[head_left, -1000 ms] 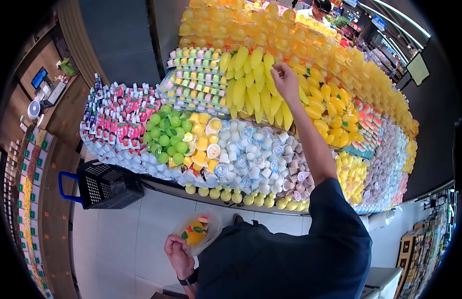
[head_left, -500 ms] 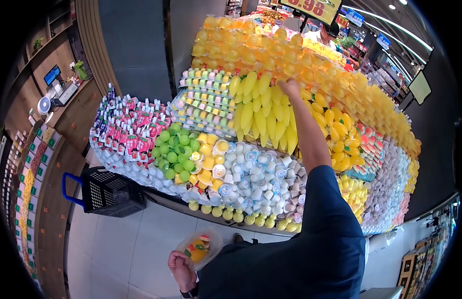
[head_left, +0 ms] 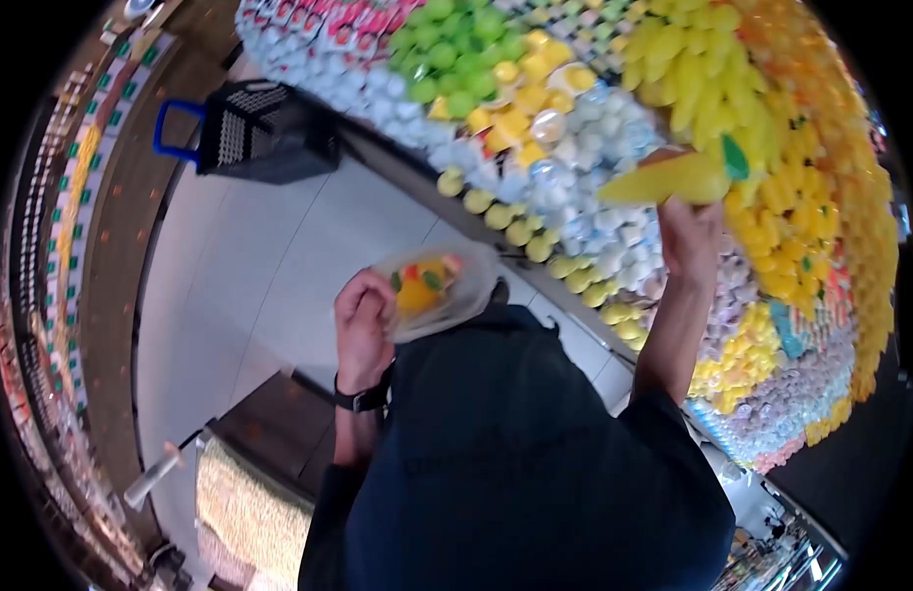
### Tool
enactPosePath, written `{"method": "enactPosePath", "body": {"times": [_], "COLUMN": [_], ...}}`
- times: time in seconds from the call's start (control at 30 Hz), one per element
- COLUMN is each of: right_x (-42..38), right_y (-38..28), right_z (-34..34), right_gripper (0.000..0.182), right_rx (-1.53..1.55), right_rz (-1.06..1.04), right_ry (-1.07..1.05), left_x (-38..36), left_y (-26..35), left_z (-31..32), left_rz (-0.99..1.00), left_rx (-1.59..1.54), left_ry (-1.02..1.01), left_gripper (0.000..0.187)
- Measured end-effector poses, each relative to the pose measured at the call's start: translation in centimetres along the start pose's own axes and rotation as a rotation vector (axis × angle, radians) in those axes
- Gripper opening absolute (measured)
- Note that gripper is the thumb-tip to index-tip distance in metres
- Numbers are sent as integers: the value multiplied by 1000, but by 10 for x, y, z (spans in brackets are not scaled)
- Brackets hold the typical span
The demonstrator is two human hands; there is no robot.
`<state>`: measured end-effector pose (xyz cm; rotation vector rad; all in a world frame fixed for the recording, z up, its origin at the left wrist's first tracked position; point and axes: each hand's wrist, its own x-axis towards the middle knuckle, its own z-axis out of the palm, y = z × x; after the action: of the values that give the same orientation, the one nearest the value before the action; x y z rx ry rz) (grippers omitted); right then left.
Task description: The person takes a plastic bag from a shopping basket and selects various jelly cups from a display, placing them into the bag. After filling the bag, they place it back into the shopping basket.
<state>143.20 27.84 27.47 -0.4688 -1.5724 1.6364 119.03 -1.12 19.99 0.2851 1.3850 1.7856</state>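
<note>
My right hand (head_left: 690,241) grips a long yellow banana-shaped jelly (head_left: 663,181) with a green leaf at its right end, raised in front of the display. Blur softens its outline. Down at the left, my left hand (head_left: 364,320) has its fingers closed on the edge of a clear plastic bag (head_left: 476,288). Inside the bag are an orange fruit-shaped jelly (head_left: 417,294) with green leaves and something red and white. Behind my right hand lie small white jelly cups (head_left: 604,222), and above it hangs a pile of yellow banana-shaped jellies (head_left: 688,59).
A black shopping basket (head_left: 264,133) with a blue handle sits on the tiled floor beside the display. Green ball-shaped jellies (head_left: 446,49) and orange jellies (head_left: 786,236) fill other sections. Shelves of goods (head_left: 82,197) line the left side, and a bin of pale grains (head_left: 244,502) stands at lower left.
My right hand has come back from the banana-shaped pile with one yellow jelly in it. The bag in my left hand is higher in view, and the view has turned leftward and down.
</note>
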Motion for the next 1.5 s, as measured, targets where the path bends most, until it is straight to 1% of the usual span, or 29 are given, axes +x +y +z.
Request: {"method": "enactPosePath", "body": {"times": [0.07,0.13,0.17,0.23,0.37,0.43,0.47,0.53,0.57,0.63,0.67,0.7,0.73,0.77,0.8,0.87,0.9,0.97,1.07,1.1,1.17,1.2,1.23,1.27,1.3,1.33,1.37,1.43,1.5], "right_x": [-30,-43,-48,-69,-78,-80,-81,-81,-83,-88,-96,-107,-111,-108,-106,-104,-99,-89,-76,-78,-89,-103,-83,-62,-54,-56,-55,-55,-56], "right_y": [23,54,57,103,139,155,157,160,161,168,185,209,222,210,204,196,191,184,188,190,203,237,213,186,191,195,198,191,168], "right_z": [49,77,97,118,156,165,166,168,169,170,166,159,156,161,167,177,180,182,183,186,181,163,182,195,190,186,185,189,190], "right_gripper": [35,33,34,39,44,46,46,49,49,49,49,48,47,39,39,28,28,24,26,26,29,28,29,31,32,32,33,34,34], "right_rx": [-73,-153,-60,-67,17,-238,-238,-289,-291,-367,-369,-323,-277,-278,-282,-136,-147,-551,-613,-627,-647,-533,-491,-597,-903,-922,-850,-777,-740], "right_rz": [110,131,340,409,455,306,307,579,577,588,582,536,492,434,438,635,640,385,463,458,453,425,375,322,357,351,351,333,421], "right_ry": [-121,-379,-399,-383,-409,-463,-469,-589,-630,-562,-624,-560,-491,-486,-526,-394,-418,-582,-694,-686,-551,-528,-541,-616,-880,-825,-767,-673,-600], "left_x": [-2,1,3,5,8,8,8,7,6,5,11,7,8,11,13,15,16,18,21,24,31,36,41,41,53,49,50,53,57], "left_y": [3,6,4,5,4,3,3,1,2,4,-11,-2,-4,-7,-10,-13,-14,-20,-16,-12,-17,-18,-14,-12,-8,-8,-1,18,22], "left_z": [-1,5,3,1,3,3,2,2,3,18,16,23,23,22,20,15,13,8,0,1,-3,-4,-4,-7,-8,-16,-18,-23,-33], "left_rz": [-49,-38,-25,-28,3,6,12,-16,-40,63,215,107,122,181,233,234,234,208,179,181,180,165,157,141,62,-45,-37,-141,-135], "left_rx": [-1,-40,-51,-59,-71,-69,-70,-59,-50,89,222,128,113,227,343,292,258,224,224,249,240,245,243,246,148,60,75,-7,4], "left_ry": [2,-51,-75,-101,-112,-111,-106,-86,-67,-57,-101,-147,-100,-144,-193,-174,-191,-181,-179,-189,-222,-237,-231,-225,-276,-255,-302,-242,-238], "left_gripper": [23,20,20,20,20,21,21,22,22,23,23,23,23,22,21,20,20,19,17,17,17,17,16,16,18,20,20,25,25]}}
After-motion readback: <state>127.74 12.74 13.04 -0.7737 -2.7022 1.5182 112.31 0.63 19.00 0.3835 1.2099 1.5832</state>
